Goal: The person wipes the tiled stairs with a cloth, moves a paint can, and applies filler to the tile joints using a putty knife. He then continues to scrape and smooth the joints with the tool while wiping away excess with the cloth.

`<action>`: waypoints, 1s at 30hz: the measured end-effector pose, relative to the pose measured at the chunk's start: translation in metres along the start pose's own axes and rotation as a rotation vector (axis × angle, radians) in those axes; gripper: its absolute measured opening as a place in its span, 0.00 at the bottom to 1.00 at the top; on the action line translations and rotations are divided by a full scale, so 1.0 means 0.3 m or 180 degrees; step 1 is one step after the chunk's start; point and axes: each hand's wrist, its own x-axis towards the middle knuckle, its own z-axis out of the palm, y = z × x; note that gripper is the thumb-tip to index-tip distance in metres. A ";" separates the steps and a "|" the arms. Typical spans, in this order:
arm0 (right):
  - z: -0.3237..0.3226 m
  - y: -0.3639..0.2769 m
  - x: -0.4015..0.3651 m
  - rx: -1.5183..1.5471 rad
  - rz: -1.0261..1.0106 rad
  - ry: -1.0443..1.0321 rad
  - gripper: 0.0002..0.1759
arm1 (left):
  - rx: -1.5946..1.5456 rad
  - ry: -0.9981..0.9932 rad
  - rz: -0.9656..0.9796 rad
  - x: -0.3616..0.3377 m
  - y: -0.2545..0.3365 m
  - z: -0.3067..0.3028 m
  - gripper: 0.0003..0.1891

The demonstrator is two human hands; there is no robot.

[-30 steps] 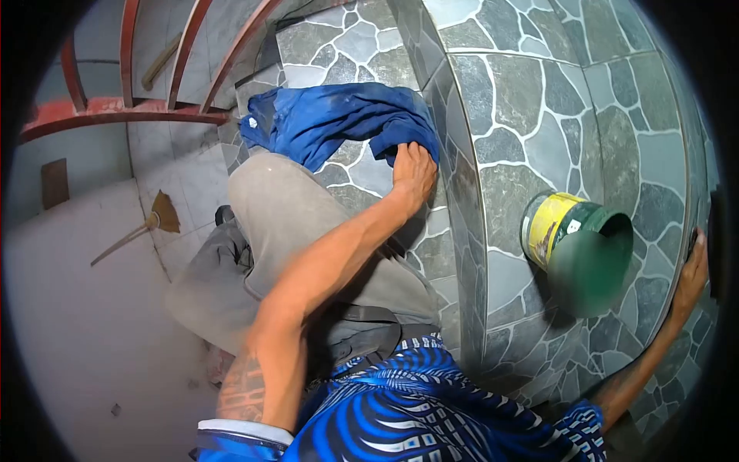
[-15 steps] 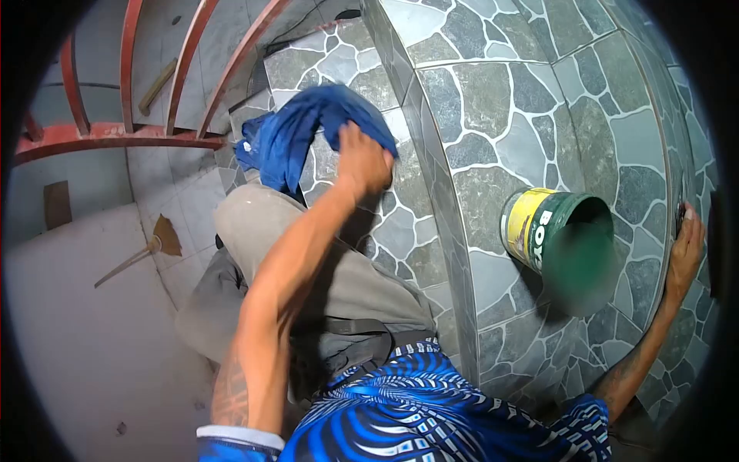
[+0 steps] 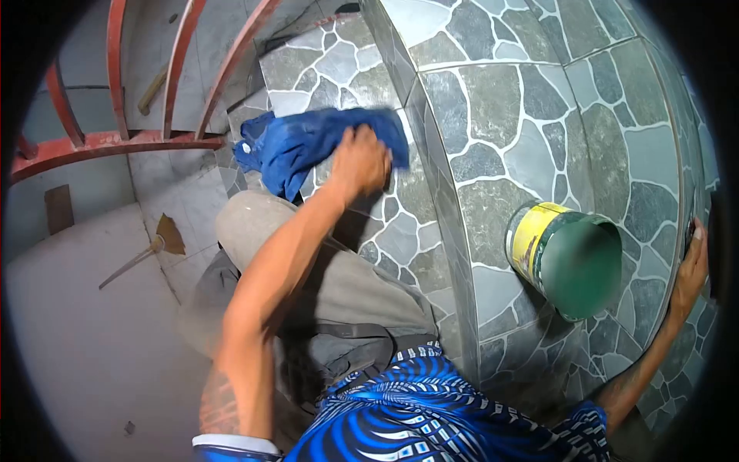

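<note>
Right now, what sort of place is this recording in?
Probably a stairway in a building being finished. Stone-pattern tiled steps run beside a red metal railing, a green and yellow bucket stands on the tiles, and the left hand presses a blue cloth on them.

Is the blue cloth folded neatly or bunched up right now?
Bunched up: the blue cloth lies crumpled on the stone tile, one end gathered under the left hand.

Rag (image 3: 308, 142) at 11 o'clock: solid royal blue. Step tiles (image 3: 500, 100): grey-green crazy-paving stone pattern, white grout lines. Bucket (image 3: 570, 262) at 3 o'clock: green, yellow label band. Railing (image 3: 115, 140) at 10 o'clock: rust red. Shirt (image 3: 416, 416) at 6 o'clock: blue, black-and-white swirl print. Trousers (image 3: 339, 269): khaki.
</note>
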 end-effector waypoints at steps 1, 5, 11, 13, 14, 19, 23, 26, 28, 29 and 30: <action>-0.004 -0.015 -0.003 -0.0032 0.0040 -0.0038 0.24 | 0.0224 0.0490 -0.0270 0.059 -0.024 0.023 0.19; -0.024 -0.017 0.005 -0.0105 -0.0008 -0.0133 0.24 | 0.0836 -0.0163 0.0424 -0.019 0.135 0.028 0.21; -0.017 -0.002 -0.006 0.0106 0.0088 -0.0186 0.24 | 0.0052 -0.0158 -0.0140 0.041 0.121 -0.023 0.24; -0.029 0.008 -0.006 0.0035 -0.0053 -0.0247 0.23 | 0.0134 -0.0498 0.0114 -0.037 0.151 -0.019 0.25; -0.028 0.032 0.003 -0.0063 -0.0204 -0.0221 0.23 | 0.0218 -0.0603 0.0244 -0.065 0.149 -0.031 0.26; -0.008 0.092 0.000 -0.0178 -0.0338 -0.0119 0.23 | -0.0054 -0.0007 -0.0045 -0.125 0.154 0.008 0.29; -0.016 0.016 -0.008 -0.0175 -0.0211 -0.0124 0.23 | 0.0059 0.0077 -0.0159 -0.002 0.187 0.006 0.28; -0.018 0.037 0.017 -0.0213 -0.0356 -0.0106 0.24 | 0.0102 0.0283 0.0249 -0.144 0.185 0.030 0.27; -0.004 0.035 0.002 -0.0183 -0.0272 -0.0075 0.23 | -0.0101 0.0597 0.0051 -0.124 0.157 0.004 0.27; 0.002 0.034 0.003 -0.0155 -0.0249 -0.0047 0.23 | -0.0089 0.0338 -0.0124 -0.079 0.153 0.008 0.27; 0.005 0.033 0.003 -0.0132 -0.0240 -0.0053 0.23 | -0.0101 0.0053 -0.0310 -0.040 0.160 -0.007 0.27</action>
